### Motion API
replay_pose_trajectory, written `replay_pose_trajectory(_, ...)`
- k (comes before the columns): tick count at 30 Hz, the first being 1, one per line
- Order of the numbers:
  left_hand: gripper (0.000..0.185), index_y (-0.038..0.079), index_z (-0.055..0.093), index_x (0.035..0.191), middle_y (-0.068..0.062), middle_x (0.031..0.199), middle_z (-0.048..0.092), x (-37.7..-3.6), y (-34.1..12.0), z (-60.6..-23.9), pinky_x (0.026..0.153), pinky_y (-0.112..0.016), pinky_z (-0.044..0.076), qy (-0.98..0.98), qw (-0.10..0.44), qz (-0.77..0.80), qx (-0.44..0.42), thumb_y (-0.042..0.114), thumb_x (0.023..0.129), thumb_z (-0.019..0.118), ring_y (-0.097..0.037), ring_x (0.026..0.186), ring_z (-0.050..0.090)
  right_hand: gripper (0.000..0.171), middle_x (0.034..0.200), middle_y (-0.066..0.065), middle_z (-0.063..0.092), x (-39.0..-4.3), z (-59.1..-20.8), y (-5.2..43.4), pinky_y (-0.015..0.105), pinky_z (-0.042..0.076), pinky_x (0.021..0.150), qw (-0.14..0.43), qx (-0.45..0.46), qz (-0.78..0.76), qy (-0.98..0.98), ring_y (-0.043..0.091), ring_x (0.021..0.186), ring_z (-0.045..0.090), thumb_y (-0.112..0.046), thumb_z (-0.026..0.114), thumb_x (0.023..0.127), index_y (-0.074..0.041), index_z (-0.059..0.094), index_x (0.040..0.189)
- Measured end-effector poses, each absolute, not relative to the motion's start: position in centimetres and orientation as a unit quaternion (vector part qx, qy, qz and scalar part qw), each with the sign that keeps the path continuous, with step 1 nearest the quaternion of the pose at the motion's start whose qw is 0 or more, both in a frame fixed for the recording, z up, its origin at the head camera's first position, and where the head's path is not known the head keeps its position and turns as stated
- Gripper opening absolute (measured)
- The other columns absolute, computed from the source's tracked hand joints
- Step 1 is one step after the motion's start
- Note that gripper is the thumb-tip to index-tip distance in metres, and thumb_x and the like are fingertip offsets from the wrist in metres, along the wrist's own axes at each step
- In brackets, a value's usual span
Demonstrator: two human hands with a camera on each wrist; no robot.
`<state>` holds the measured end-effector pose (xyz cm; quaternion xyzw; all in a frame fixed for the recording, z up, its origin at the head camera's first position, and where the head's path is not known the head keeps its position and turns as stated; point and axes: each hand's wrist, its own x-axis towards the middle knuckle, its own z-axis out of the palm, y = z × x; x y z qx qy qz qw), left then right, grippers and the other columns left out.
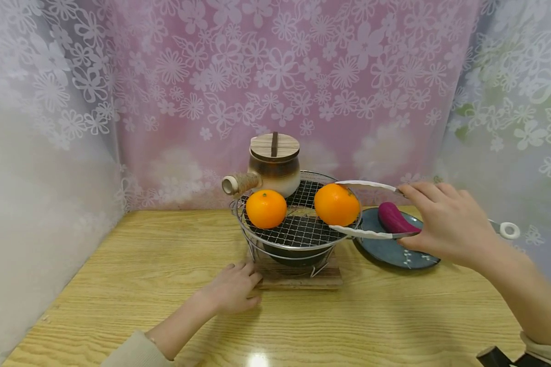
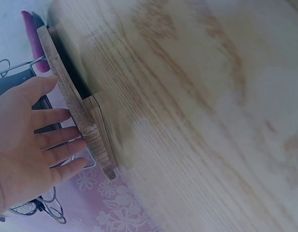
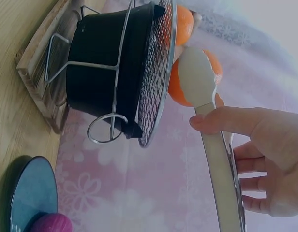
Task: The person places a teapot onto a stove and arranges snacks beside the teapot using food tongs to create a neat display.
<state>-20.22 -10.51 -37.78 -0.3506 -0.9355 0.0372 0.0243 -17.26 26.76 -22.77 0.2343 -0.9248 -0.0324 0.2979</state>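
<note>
My right hand (image 1: 450,221) grips white-tipped tongs (image 1: 372,234), thumb on one arm and fingers along the other. The tong tips stand on either side of an orange (image 1: 337,205) at the right of a round wire grill rack (image 1: 298,235). In the right wrist view one white tip (image 3: 196,75) overlaps that fruit. A second orange (image 1: 266,209) sits on the rack's left part. My left hand (image 1: 234,289) lies at the left edge of the wooden base board (image 1: 298,282), its fingers loosely extended beside the board in the left wrist view.
A clay pot (image 1: 275,171) with a wooden lid and a wrapped side handle stands at the rack's back. Beneath the rack, a black brazier (image 3: 103,63) sits in a wire stand. To the right, a blue plate (image 1: 376,250) bears a purple eggplant-like vegetable (image 1: 395,218).
</note>
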Motion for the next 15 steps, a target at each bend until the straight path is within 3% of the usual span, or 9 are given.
replay_pose_trajectory(7, 0.049, 0.007, 0.057, 0.122, -0.021, 0.13, 0.047, -20.3, -10.5, -37.9, 0.094, -0.046, 0.039, -0.936, 0.023, 0.04, -0.348, 0.042, 0.089, 0.056, -0.034, 0.118, 0.046, 0.085, 0.112, 0.017, 0.056, -16.9, -22.8, 25.8, 0.05, 0.041, 0.067, 0.301, 0.268, -0.025, -0.915, 0.036, 0.097, 0.048, -0.034, 0.085, 0.048, 0.0, 0.055, 0.12)
replay_pose_trajectory(15, 0.048, 0.007, 0.058, 0.12, -0.021, 0.129, 0.048, -20.3, -10.5, -37.9, 0.092, -0.044, 0.04, -0.934, 0.03, 0.045, -0.352, 0.042, 0.088, 0.056, -0.034, 0.117, 0.047, 0.082, 0.111, 0.016, 0.057, -16.8, -22.6, 25.0, 0.047, 0.04, 0.066, 0.309, 0.279, -0.028, -0.909, 0.033, 0.093, 0.048, -0.034, 0.082, 0.048, -0.001, 0.057, 0.118)
